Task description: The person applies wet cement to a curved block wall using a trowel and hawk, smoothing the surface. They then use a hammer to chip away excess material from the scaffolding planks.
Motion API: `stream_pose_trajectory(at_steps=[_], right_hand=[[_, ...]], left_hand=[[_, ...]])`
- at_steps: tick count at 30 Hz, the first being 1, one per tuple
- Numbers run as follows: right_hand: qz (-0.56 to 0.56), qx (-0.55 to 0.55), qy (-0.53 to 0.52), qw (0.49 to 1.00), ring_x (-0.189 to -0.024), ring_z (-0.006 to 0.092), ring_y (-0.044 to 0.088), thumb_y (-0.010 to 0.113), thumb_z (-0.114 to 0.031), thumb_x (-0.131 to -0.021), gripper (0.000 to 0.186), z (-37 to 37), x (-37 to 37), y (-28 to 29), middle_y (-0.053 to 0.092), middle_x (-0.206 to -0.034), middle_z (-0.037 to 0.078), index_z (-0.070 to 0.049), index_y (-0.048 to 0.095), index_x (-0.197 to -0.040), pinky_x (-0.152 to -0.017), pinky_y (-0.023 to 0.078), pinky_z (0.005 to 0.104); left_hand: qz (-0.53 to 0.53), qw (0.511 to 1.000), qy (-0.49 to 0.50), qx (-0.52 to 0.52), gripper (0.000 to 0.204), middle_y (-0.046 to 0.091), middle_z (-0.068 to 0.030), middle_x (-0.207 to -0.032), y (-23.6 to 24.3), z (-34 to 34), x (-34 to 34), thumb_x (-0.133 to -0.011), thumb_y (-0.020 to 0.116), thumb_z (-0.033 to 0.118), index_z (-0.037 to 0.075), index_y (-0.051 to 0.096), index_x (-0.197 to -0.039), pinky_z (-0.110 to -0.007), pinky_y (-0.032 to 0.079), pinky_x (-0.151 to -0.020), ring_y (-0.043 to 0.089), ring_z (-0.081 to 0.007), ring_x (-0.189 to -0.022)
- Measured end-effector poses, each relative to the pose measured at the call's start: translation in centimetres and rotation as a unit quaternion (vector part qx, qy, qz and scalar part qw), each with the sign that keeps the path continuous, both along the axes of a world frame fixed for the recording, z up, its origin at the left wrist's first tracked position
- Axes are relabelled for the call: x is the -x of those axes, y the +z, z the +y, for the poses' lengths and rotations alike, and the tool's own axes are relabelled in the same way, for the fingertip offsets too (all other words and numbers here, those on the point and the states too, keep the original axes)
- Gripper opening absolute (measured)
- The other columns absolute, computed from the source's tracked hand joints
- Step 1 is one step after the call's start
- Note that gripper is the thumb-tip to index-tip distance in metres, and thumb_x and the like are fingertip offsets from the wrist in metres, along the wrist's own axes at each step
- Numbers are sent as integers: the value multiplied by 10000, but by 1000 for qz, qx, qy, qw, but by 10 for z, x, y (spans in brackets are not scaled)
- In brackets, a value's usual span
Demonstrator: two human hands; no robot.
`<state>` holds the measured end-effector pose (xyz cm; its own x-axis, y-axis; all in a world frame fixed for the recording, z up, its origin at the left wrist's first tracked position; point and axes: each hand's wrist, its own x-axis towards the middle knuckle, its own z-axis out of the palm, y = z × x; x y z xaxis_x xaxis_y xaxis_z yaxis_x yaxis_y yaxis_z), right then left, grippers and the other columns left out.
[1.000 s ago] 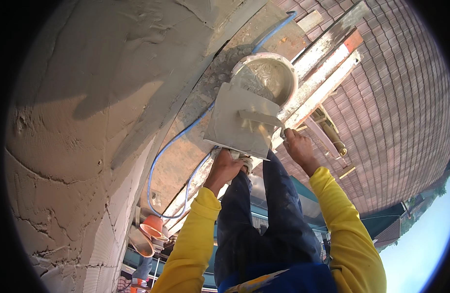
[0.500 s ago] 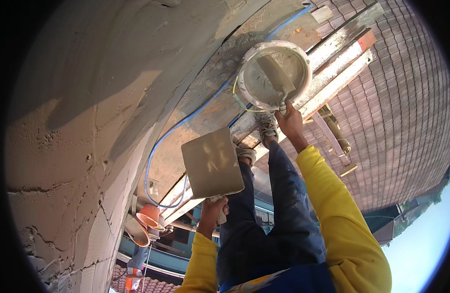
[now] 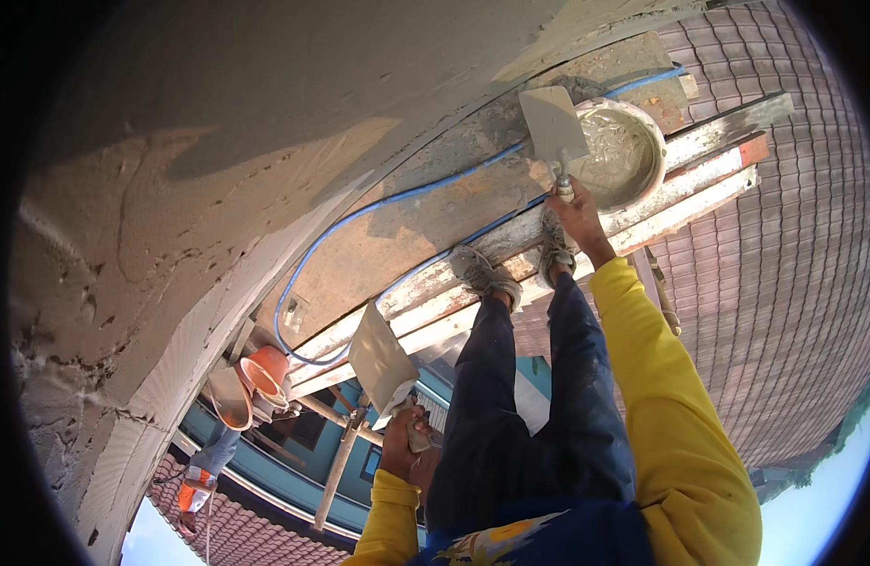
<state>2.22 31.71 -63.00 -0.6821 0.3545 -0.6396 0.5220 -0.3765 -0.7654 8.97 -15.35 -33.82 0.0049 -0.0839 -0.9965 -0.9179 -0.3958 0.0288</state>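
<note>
I see scuffed planks [image 3: 699, 179] beside a stained board [image 3: 406, 236]; on them sit a bucket [image 3: 659, 156] of mortar [image 3: 616, 162], a looping blue hose [image 3: 397, 196] and two dirty shoes [image 3: 477, 272], feet inside.

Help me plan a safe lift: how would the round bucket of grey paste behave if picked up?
The bucket is probably heavy for its size, given the grey paste inside. That paste may shift sluggishly, since ridges stand in its surface.

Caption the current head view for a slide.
A trowel in the right grip at the edge of a bucket of grey paste; a flat plate in the left grip.
</note>
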Motion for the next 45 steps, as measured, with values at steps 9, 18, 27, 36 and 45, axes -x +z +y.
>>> stream_pose_trajectory(at_steps=[9,18,27,36,45], right_hand=[[-69,-117,-124,983,-757,109,561,738,-116,-922,220,81,-10,78,623,-862,-11,-46,641,-1108,-695,460,281],[-155,-42,-202,966,-617,178,587,732,-41,-851,214,-24,25,76,609,-740,47,-65,596,-1015,-572,493,329],[-190,78,-129,970,-726,195,593,684,-136,-971,136,-221,52,150,589,-866,54,-89,583,-1048,-639,547,348],[-253,193,-67,946,-698,192,535,630,-302,-1037,147,-488,104,104,577,-833,7,-188,539,-1056,-655,492,381],[-239,291,-14,926,-704,197,487,561,-408,-1070,246,-685,105,75,551,-843,-5,-173,515,-1016,-690,432,386]], left_hand=[[68,965,253,7,277,597,-34,-899,25,-63,-114,-939,665,21,93,570,-1189,-289,520,-614,554,-126,-662],[155,842,516,19,241,609,-43,-859,34,-52,-214,-914,675,-14,87,593,-1116,-296,525,-598,560,-147,-645],[122,751,646,70,167,596,-52,-864,13,-57,-270,-929,655,9,48,586,-1075,-281,539,-599,556,-142,-655],[105,742,652,116,280,588,-54,-909,30,-122,-264,-927,634,9,100,552,-1178,-308,512,-588,543,-146,-665],[91,741,644,164,316,578,-23,-928,56,-154,-234,-923,679,48,136,570,-1206,-290,495,-595,534,-123,-651]])
